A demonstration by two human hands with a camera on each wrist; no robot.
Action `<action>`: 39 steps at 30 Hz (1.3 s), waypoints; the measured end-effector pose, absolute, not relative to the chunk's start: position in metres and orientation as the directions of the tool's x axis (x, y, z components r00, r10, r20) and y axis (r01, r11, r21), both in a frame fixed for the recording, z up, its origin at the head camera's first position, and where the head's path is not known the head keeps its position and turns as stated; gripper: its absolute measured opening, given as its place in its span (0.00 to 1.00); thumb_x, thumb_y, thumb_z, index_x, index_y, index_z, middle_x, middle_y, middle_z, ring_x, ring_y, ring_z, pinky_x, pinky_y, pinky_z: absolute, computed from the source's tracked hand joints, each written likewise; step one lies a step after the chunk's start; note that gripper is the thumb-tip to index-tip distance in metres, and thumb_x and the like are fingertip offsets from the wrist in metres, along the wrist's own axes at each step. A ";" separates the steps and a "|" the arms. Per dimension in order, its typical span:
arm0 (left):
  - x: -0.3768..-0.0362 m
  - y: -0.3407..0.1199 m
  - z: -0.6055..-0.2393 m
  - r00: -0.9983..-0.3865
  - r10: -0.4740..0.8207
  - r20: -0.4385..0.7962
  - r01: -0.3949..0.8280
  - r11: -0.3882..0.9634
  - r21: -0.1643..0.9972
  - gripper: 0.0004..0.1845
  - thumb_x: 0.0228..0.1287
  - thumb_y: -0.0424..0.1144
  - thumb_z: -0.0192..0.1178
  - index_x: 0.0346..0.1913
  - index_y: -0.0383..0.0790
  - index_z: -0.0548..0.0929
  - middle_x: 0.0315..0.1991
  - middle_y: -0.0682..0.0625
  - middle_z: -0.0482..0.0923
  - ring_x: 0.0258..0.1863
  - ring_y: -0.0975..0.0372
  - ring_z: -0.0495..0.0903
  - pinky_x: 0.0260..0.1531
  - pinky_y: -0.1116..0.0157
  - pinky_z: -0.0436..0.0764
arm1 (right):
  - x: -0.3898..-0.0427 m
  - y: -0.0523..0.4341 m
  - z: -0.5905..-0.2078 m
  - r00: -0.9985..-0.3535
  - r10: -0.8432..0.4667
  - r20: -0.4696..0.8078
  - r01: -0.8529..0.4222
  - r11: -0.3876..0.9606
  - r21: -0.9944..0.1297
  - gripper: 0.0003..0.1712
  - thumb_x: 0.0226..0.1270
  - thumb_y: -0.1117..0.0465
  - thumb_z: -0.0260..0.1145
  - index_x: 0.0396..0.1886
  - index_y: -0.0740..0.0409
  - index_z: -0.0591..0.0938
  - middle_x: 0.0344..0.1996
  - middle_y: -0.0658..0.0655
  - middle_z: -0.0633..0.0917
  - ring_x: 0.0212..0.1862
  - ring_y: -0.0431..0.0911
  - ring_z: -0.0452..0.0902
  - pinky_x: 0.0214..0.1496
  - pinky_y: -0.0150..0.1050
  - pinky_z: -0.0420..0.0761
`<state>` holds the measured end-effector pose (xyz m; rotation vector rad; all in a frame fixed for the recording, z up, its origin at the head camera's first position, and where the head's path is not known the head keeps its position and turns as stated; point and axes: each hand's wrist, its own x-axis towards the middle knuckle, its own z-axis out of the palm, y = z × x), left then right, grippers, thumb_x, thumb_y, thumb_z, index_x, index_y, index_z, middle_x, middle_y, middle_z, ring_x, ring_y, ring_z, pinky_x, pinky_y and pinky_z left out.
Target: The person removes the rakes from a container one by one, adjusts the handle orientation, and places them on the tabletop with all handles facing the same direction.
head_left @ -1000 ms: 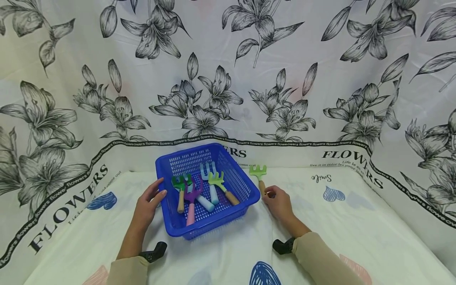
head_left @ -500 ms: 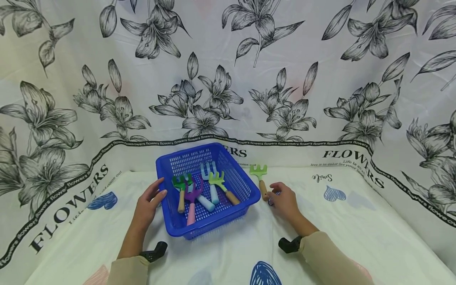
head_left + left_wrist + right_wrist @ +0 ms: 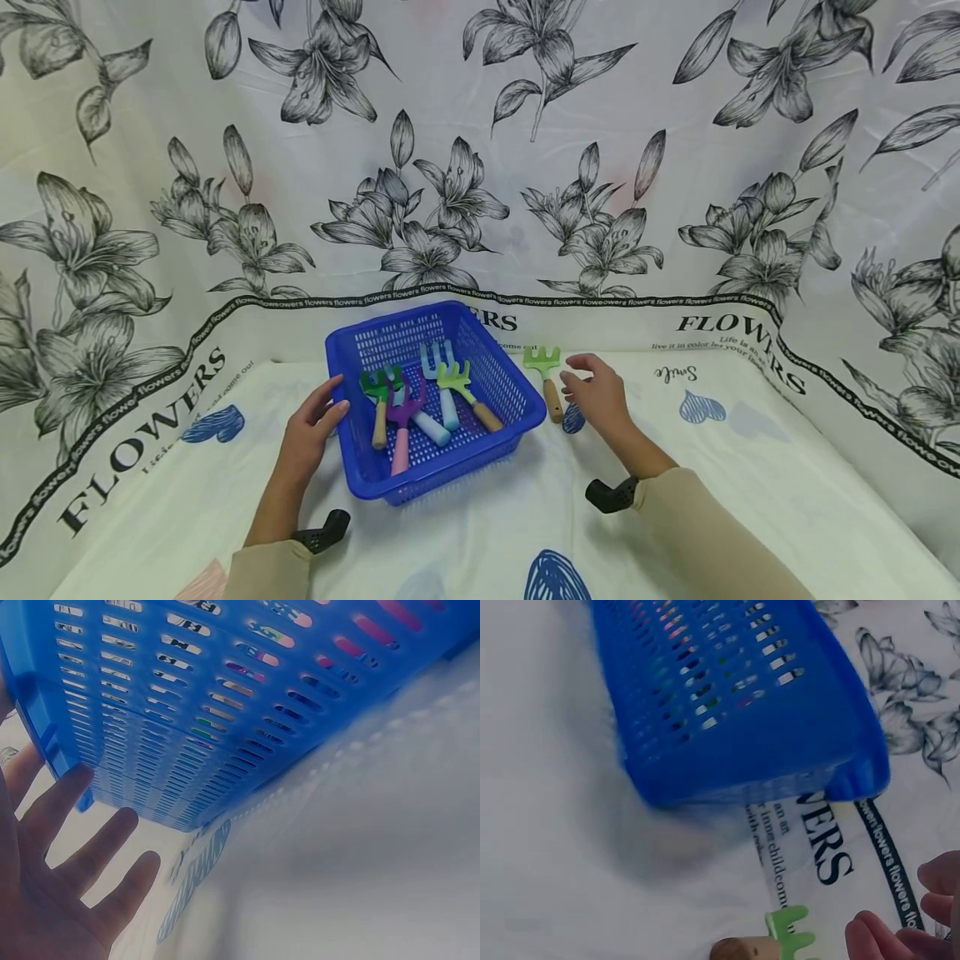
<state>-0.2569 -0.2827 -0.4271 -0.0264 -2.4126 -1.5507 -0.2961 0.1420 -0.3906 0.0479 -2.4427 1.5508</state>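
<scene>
A blue plastic basket (image 3: 450,468) stands on the cloth, holding several small toy garden tools. Among them are a dark green rake (image 3: 380,423) with a wooden handle, a purple fork (image 3: 401,450) with a pink handle, a light blue rake (image 3: 449,408) and a lime green rake (image 3: 486,414). My left hand (image 3: 309,427) touches the basket's left rim, its fingers spread and nearly straight in the left wrist view. To the basket's right, another lime green rake (image 3: 553,402) lies on the cloth. Just right of its handle hovers my right hand (image 3: 602,400), fingers loosely bent around nothing.
Under everything lies a white cloth (image 3: 480,533) printed with hearts and lettering. A flower-printed curtain (image 3: 450,208) rises behind the basket and at both sides. Each wrist carries a black camera mount (image 3: 611,496).
My right hand has let go of the lime green rake's handle and moved slightly right, then away from me. The rake's handle has swung a little. My left hand and the basket stay put.
</scene>
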 end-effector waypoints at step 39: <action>-0.256 -0.282 -0.428 -0.962 -0.126 0.243 0.173 0.410 0.896 0.34 0.70 0.57 0.52 0.75 0.49 0.61 0.74 0.40 0.56 0.70 0.41 0.57 0.61 0.37 0.61 | -0.292 0.057 -0.354 -0.915 -0.346 0.207 -0.301 0.247 -0.921 0.45 0.65 0.50 0.69 0.76 0.45 0.56 0.74 0.59 0.58 0.68 0.57 0.64 0.62 0.58 0.70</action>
